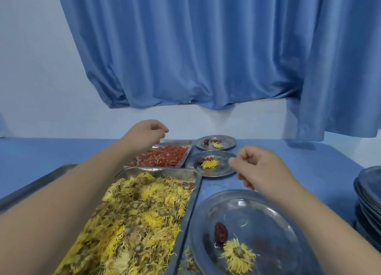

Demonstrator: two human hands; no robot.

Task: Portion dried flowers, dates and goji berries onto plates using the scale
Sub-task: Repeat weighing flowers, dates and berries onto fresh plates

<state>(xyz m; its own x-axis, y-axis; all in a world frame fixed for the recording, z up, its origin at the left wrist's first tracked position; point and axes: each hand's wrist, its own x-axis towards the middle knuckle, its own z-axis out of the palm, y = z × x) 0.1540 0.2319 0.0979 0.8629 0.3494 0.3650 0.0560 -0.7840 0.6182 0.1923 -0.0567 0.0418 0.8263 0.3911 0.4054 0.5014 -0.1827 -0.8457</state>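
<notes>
A steel tray of dried yellow flowers [144,213] lies in front of me, and a tray of red goji berries [165,157] lies behind it. My left hand [148,133] hovers over the far end of the goji tray with its fingertips pinched together; nothing shows between them. My right hand [261,167] is curled shut above the table, between the middle plate [224,170] and the near plate [268,213], with a few red berries showing under its fingers. The near plate holds one date [221,232] and one flower [238,254]. No scale is in view.
The far plate [228,141] and the middle plate each carry a flower, a date and some red pieces. A stack of steel plates [369,192] stands at the right edge. Another tray's rim [41,182] shows on the left. A blue curtain hangs behind the table.
</notes>
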